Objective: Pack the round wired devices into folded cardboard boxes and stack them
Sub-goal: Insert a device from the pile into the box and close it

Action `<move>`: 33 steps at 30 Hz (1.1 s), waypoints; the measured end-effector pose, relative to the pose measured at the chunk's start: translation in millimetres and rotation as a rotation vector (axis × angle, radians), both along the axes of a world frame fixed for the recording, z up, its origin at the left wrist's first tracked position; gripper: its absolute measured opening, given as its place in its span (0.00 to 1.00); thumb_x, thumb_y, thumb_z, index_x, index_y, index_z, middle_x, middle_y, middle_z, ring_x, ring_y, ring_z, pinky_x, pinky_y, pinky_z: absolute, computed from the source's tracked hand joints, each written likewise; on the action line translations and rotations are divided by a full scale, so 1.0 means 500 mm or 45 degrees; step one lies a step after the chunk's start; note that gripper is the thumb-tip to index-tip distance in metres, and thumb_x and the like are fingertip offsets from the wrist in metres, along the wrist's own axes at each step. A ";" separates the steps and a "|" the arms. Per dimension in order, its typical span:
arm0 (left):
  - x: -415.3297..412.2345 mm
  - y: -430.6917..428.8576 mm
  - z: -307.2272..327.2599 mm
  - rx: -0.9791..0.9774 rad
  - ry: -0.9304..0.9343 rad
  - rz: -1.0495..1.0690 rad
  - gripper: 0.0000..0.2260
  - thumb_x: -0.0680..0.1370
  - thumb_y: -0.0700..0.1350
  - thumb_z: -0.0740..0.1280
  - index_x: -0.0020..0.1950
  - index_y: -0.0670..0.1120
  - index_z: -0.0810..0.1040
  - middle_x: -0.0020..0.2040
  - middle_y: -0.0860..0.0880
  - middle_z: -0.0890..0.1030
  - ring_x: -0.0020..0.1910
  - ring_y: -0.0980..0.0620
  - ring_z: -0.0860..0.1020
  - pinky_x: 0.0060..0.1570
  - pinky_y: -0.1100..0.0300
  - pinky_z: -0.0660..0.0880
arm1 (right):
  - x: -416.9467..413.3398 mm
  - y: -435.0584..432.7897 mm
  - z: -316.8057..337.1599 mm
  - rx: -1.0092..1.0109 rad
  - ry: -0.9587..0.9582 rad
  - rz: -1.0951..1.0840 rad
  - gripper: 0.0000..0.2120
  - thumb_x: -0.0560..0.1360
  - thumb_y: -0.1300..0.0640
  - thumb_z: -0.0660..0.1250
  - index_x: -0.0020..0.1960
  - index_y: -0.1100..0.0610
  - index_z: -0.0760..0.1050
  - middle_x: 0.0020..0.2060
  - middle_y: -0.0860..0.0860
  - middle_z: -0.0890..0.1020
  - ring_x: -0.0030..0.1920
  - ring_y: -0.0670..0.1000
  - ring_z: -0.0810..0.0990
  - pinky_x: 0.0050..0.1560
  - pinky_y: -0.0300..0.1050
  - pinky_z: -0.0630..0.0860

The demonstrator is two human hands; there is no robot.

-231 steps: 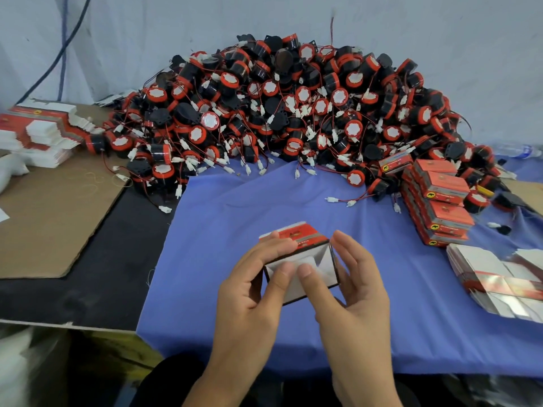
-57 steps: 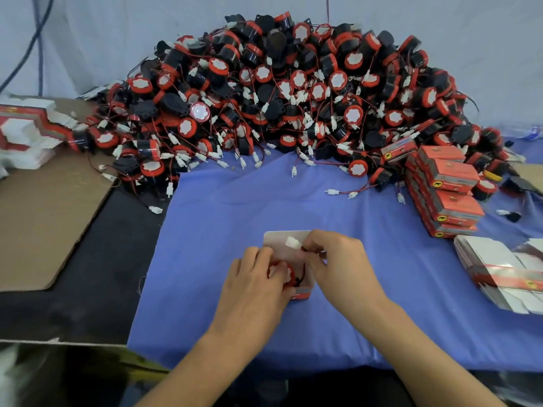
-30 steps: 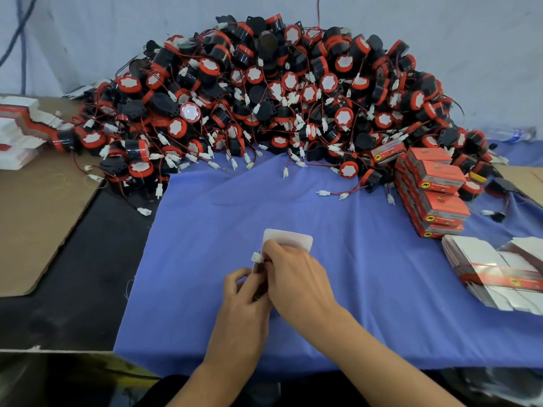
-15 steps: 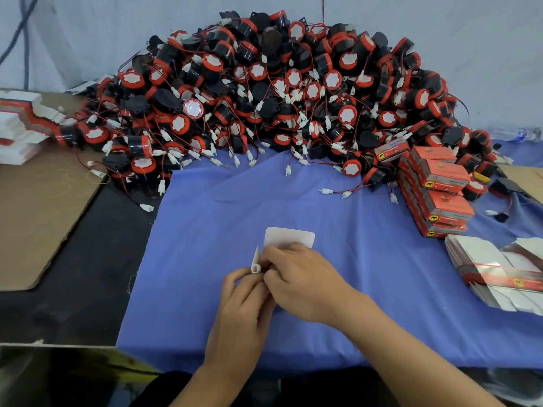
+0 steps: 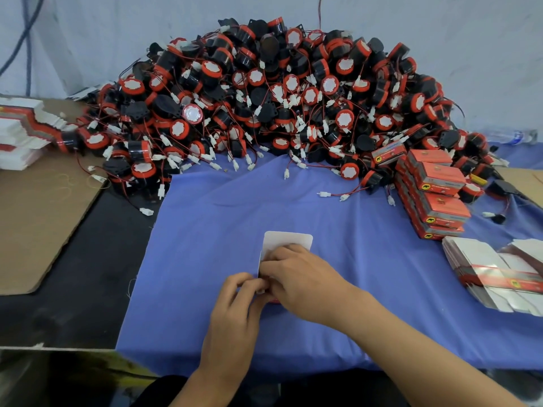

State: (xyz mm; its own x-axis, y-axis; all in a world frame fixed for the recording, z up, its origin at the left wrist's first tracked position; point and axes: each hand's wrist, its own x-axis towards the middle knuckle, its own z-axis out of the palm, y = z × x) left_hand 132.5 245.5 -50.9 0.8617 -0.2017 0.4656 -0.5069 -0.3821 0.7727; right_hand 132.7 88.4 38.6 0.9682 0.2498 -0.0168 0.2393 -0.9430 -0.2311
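Blue cloth (image 5: pixel 293 201) covers the centre of the frame, and on it we read the task's progress. Across the upper half, the heap of round wired devices (image 5: pixel 279 98) lies unpacked, by far the larger share of the work. At the right edge, the stack of closed red boxes (image 5: pixel 435 189) holds what we judge finished: a few rows only. Below it, at lower right, flat carton blanks (image 5: pixel 493 274) wait to be folded. At centre, one box (image 5: pixel 288 239) sits on the cloth with its white flap open; its contents are hidden under the hands. The right hand (image 5: pixel 302 277) curls its fingers over the box mouth, and the left hand (image 5: pixel 235 315) pinches at its near-left edge. We judge a device is being tucked in; closing and stacking remain.
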 end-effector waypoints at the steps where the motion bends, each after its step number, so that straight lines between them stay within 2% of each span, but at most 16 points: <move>1: -0.001 0.000 0.001 -0.004 -0.008 -0.006 0.07 0.78 0.37 0.71 0.54 0.46 0.84 0.55 0.56 0.75 0.56 0.68 0.75 0.55 0.74 0.71 | 0.001 -0.002 0.004 0.007 0.017 -0.006 0.08 0.81 0.53 0.60 0.52 0.50 0.78 0.51 0.47 0.76 0.57 0.52 0.71 0.44 0.44 0.65; 3: -0.003 0.001 0.004 -0.017 -0.038 -0.036 0.10 0.78 0.38 0.68 0.58 0.45 0.83 0.56 0.54 0.77 0.58 0.68 0.74 0.58 0.73 0.71 | 0.001 -0.005 0.010 0.031 0.045 -0.009 0.07 0.80 0.55 0.61 0.52 0.51 0.78 0.51 0.47 0.76 0.57 0.52 0.71 0.45 0.51 0.74; 5: -0.003 0.003 0.007 -0.007 -0.077 -0.059 0.11 0.78 0.38 0.67 0.58 0.49 0.81 0.56 0.53 0.78 0.57 0.64 0.75 0.58 0.70 0.73 | -0.002 -0.008 0.009 0.047 0.017 0.002 0.07 0.80 0.56 0.62 0.52 0.52 0.79 0.52 0.47 0.77 0.55 0.52 0.72 0.48 0.53 0.76; 6: -0.004 0.003 0.007 0.015 -0.092 -0.064 0.12 0.78 0.38 0.67 0.58 0.50 0.80 0.56 0.53 0.78 0.56 0.63 0.76 0.58 0.68 0.74 | -0.005 -0.009 0.007 0.061 -0.020 0.008 0.07 0.80 0.56 0.62 0.52 0.53 0.79 0.51 0.48 0.78 0.54 0.52 0.73 0.48 0.50 0.75; 8: -0.003 0.005 0.002 0.057 -0.099 -0.041 0.10 0.77 0.38 0.67 0.56 0.47 0.83 0.56 0.51 0.79 0.55 0.59 0.77 0.56 0.62 0.76 | -0.012 -0.013 -0.002 0.090 -0.125 0.020 0.07 0.80 0.55 0.62 0.52 0.54 0.79 0.50 0.49 0.79 0.52 0.52 0.73 0.47 0.43 0.69; 12: -0.002 0.002 -0.004 0.163 -0.188 0.081 0.10 0.79 0.44 0.67 0.53 0.42 0.86 0.53 0.49 0.81 0.49 0.51 0.80 0.44 0.52 0.80 | -0.029 -0.032 -0.024 0.086 -0.265 0.056 0.09 0.80 0.55 0.63 0.52 0.55 0.81 0.47 0.47 0.82 0.49 0.51 0.76 0.54 0.44 0.72; 16: -0.003 -0.002 0.005 0.410 -0.356 0.133 0.15 0.81 0.49 0.63 0.52 0.45 0.87 0.54 0.46 0.83 0.48 0.44 0.81 0.31 0.50 0.80 | -0.043 -0.051 -0.047 0.156 -0.303 0.023 0.11 0.81 0.53 0.63 0.58 0.50 0.83 0.53 0.43 0.84 0.55 0.48 0.79 0.57 0.46 0.74; 19: -0.004 0.000 0.010 0.566 -0.331 0.117 0.15 0.81 0.50 0.62 0.54 0.47 0.86 0.56 0.45 0.82 0.52 0.43 0.82 0.35 0.49 0.81 | -0.046 -0.058 -0.064 0.184 -0.351 0.007 0.12 0.82 0.53 0.64 0.60 0.51 0.83 0.58 0.43 0.83 0.60 0.47 0.79 0.57 0.48 0.76; 23: -0.006 -0.004 0.027 0.688 -0.270 0.085 0.14 0.81 0.51 0.60 0.51 0.48 0.84 0.58 0.46 0.81 0.53 0.44 0.80 0.40 0.51 0.79 | -0.050 -0.059 -0.078 0.205 -0.471 -0.028 0.11 0.81 0.52 0.65 0.57 0.50 0.85 0.52 0.44 0.79 0.55 0.50 0.77 0.52 0.49 0.74; 25: -0.004 -0.009 0.040 0.711 -0.226 0.072 0.13 0.81 0.51 0.60 0.50 0.48 0.83 0.59 0.47 0.80 0.54 0.45 0.79 0.40 0.52 0.78 | -0.054 -0.053 -0.081 0.142 -0.564 -0.058 0.11 0.81 0.50 0.65 0.57 0.48 0.85 0.50 0.41 0.80 0.55 0.49 0.77 0.54 0.46 0.71; 27: 0.002 -0.012 0.049 0.693 -0.198 0.025 0.08 0.81 0.49 0.65 0.50 0.48 0.82 0.61 0.48 0.79 0.56 0.46 0.78 0.41 0.53 0.78 | -0.058 -0.049 -0.087 0.107 -0.658 -0.112 0.09 0.81 0.50 0.66 0.56 0.45 0.84 0.50 0.38 0.81 0.58 0.48 0.76 0.62 0.49 0.69; 29: 0.007 -0.009 0.051 0.582 -0.139 -0.032 0.04 0.80 0.47 0.70 0.52 0.48 0.83 0.62 0.50 0.79 0.59 0.48 0.78 0.44 0.54 0.79 | -0.065 -0.047 -0.102 0.248 -0.734 -0.204 0.09 0.78 0.53 0.71 0.57 0.45 0.83 0.57 0.40 0.80 0.64 0.49 0.73 0.68 0.51 0.67; 31: 0.004 -0.001 0.046 0.417 -0.028 -0.079 0.06 0.81 0.47 0.70 0.58 0.52 0.80 0.60 0.55 0.79 0.58 0.52 0.79 0.50 0.54 0.80 | -0.074 -0.043 -0.115 0.556 -0.775 -0.384 0.19 0.74 0.55 0.75 0.62 0.42 0.78 0.67 0.44 0.72 0.71 0.48 0.68 0.72 0.40 0.64; 33: -0.001 0.003 0.040 0.277 0.087 -0.093 0.13 0.81 0.50 0.69 0.64 0.59 0.72 0.59 0.61 0.79 0.57 0.58 0.79 0.52 0.57 0.79 | -0.083 -0.033 -0.119 0.912 -0.774 -0.611 0.25 0.71 0.52 0.77 0.63 0.37 0.72 0.68 0.44 0.67 0.73 0.46 0.67 0.69 0.33 0.67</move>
State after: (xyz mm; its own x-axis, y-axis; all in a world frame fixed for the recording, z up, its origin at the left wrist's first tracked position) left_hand 132.2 247.1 -31.1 0.8693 -0.3536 0.3453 -0.4885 -0.5077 0.7096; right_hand 91.0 72.1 -20.8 0.7643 -0.4019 0.5043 0.1396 -0.6603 -0.7379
